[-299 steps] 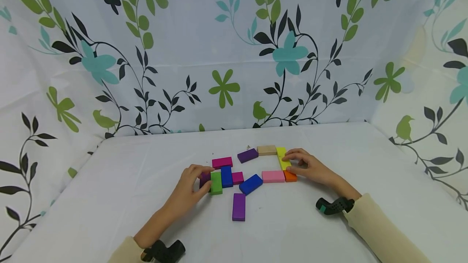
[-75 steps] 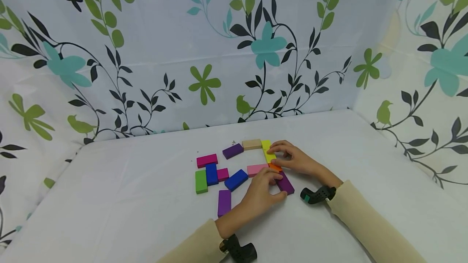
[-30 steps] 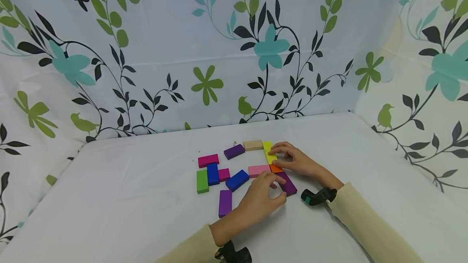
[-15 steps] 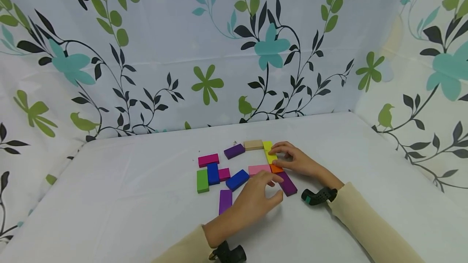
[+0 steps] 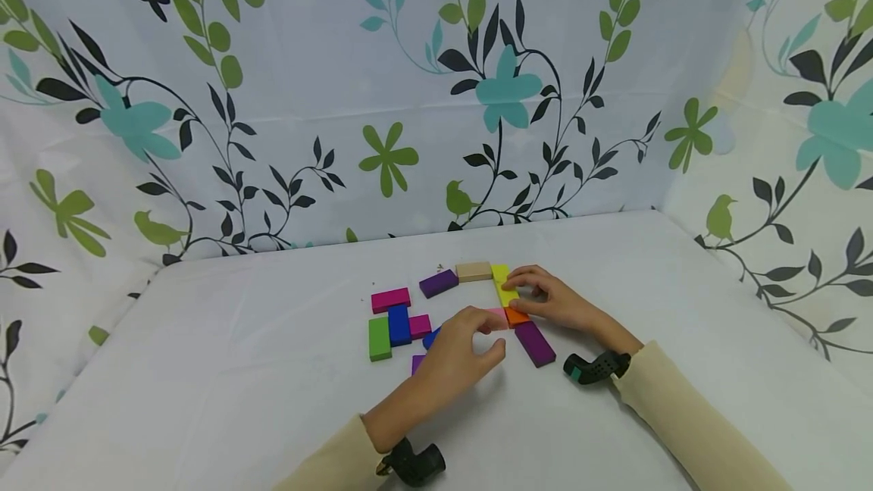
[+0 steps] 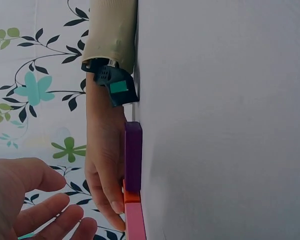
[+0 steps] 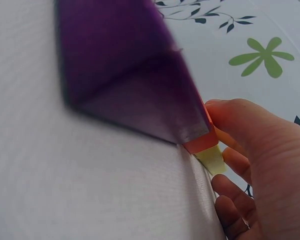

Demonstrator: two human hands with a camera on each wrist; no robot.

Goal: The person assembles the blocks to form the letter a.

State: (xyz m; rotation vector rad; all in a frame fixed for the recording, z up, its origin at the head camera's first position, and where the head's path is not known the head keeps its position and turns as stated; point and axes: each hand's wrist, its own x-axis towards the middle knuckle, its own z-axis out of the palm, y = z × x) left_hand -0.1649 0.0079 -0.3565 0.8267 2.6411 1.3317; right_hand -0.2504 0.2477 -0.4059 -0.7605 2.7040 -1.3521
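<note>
In the head view my left hand hovers over the table with thumb and fingers apart, holding nothing. It partly covers a pink block, a blue block and a purple block. To its right a dark purple block lies slanted, one end by an orange block. My right hand rests loosely bent over the yellow block and the orange one. In the right wrist view its thumb touches the orange block's edge.
Further left lie a green block, a second blue block and two magenta blocks, one at the back. Another purple block and a tan block lie behind. A patterned cloth hangs behind the white table.
The left hand carried the dark purple block from beside the green block to the orange one, let go, and drew back leftward. The right hand stays on the yellow and orange blocks.
</note>
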